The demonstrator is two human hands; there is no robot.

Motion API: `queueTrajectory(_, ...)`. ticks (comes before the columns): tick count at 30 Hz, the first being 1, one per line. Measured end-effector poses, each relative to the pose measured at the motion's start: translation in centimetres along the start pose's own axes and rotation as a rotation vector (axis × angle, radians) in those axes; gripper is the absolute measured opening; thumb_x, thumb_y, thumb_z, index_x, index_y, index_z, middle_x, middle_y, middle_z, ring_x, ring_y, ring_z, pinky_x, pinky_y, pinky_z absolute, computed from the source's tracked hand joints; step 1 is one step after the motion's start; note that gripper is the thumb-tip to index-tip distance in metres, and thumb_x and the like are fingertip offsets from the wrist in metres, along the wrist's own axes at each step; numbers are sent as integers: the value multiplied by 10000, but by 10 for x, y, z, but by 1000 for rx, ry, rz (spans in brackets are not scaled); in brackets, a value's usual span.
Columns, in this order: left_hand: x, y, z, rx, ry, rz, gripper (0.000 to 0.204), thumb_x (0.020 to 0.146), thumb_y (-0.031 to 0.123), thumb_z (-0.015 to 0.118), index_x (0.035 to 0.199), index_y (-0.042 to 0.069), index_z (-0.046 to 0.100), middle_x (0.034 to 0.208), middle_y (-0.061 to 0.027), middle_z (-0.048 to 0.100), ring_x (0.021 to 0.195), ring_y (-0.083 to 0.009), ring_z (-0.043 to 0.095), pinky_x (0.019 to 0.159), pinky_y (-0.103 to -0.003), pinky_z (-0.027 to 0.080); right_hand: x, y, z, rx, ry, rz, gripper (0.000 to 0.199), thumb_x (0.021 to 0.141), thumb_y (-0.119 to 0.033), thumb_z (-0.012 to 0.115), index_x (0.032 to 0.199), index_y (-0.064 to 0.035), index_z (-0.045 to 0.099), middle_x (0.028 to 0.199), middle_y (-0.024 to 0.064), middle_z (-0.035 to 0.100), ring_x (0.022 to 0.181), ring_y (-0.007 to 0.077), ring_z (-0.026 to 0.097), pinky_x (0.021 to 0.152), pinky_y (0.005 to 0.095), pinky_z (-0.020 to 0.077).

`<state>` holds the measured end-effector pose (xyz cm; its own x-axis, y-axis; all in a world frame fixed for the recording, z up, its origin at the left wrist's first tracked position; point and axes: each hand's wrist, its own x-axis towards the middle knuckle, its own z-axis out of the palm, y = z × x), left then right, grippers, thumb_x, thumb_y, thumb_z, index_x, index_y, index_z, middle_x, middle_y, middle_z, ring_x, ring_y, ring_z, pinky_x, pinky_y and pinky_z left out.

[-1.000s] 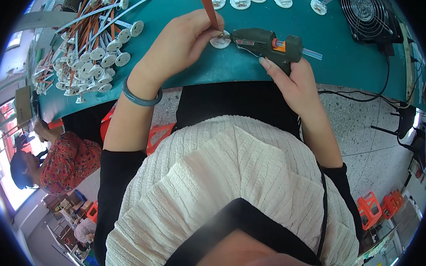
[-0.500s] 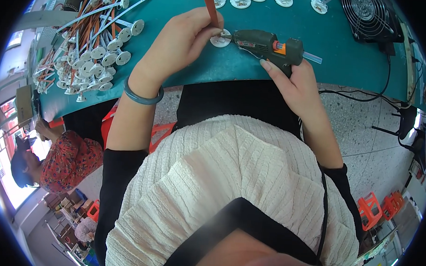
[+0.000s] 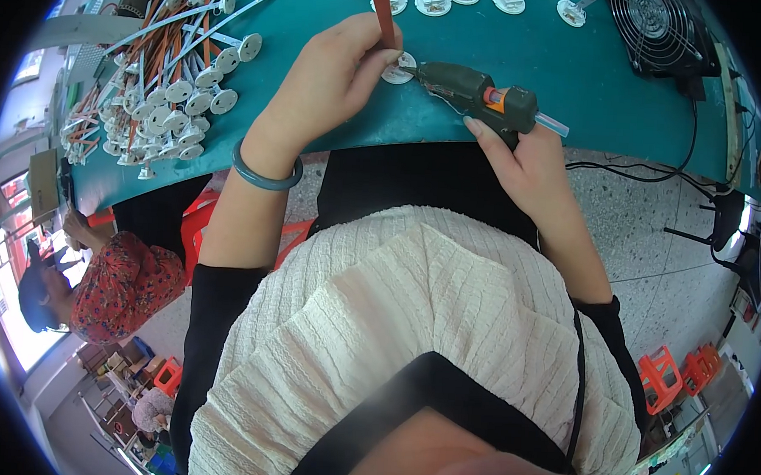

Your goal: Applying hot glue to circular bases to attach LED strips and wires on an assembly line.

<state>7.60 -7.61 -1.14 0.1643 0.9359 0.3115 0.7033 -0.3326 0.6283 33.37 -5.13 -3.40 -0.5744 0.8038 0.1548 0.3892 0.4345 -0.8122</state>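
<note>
Between the closed fingers of my left hand (image 3: 326,81) stands a flat reddish-brown strip (image 3: 381,12). Its lower end meets a round white disc (image 3: 399,74) lying on the green table (image 3: 335,121); my fingers hide part of the joint. From the right, my right hand (image 3: 520,159) grips a dark green hot glue gun (image 3: 463,86) by its handle. The gun's nozzle is at the disc, close to my left fingertips. A translucent glue stick (image 3: 553,124) sticks out of the gun's back end.
A heap of strips with white discs (image 3: 178,118) lies at the left. More white discs (image 3: 432,2) with strips stand along the far side. A black fan (image 3: 661,33) is at the far right, its cable (image 3: 692,136) hanging over the edge. Another person (image 3: 123,290) sits at the left.
The glue gun has tilted, its back end dropping slightly while the nozzle stays by the disc. My left hand still holds the strip, its wrist shifted slightly right.
</note>
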Motion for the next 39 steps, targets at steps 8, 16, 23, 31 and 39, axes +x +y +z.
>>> queueTrajectory(8, -5, 5, -2, -121, 56, -70, 81, 901, 36, 590, 971, 0, 570, 872, -89, 587, 800, -206, 611, 744, -301, 498, -3, 12, -11, 580, -35, 206, 279, 936, -203, 639, 1086, 32, 623, 923, 115, 666, 706, 138, 568, 652, 250, 450)
queueTrajectory(16, -7, -15, -43, -170, 67, -62, 82, 924, 24, 567, 997, -10, 556, 926, -53, 564, 869, -133, 581, 798, -265, 485, 12, 24, -11, 1234, -159, 163, 307, 985, -229, 523, 1144, 33, 534, 1010, 202, 635, 671, 160, 565, 586, 264, 452)
queueTrajectory(23, 12, -64, -61, -207, 186, -245, 114, 940, 74, 580, 1024, 3, 554, 886, -31, 598, 803, -109, 600, 727, -259, 495, 15, 32, -3, 1242, -157, 201, 267, 1003, -272, 507, 1087, -19, 515, 1020, 213, 609, 656, 169, 561, 581, 262, 443)
queueTrajectory(31, 32, -72, -36, -68, 195, -194, 164, 937, 110, 592, 1043, -15, 592, 882, -90, 668, 780, -142, 625, 709, -283, 503, 19, 38, -4, 1290, -123, 155, 266, 1004, -289, 511, 1085, -37, 487, 1014, 211, 605, 639, 159, 544, 578, 268, 419)
queueTrajectory(39, 35, -80, -40, 40, 169, -177, 133, 952, 81, 576, 1044, -12, 599, 869, -115, 686, 801, -186, 672, 729, -309, 528, 20, 39, -2, 1250, -157, 141, 328, 965, -311, 580, 1102, -26, 491, 1015, 231, 607, 659, 161, 547, 600, 268, 426)
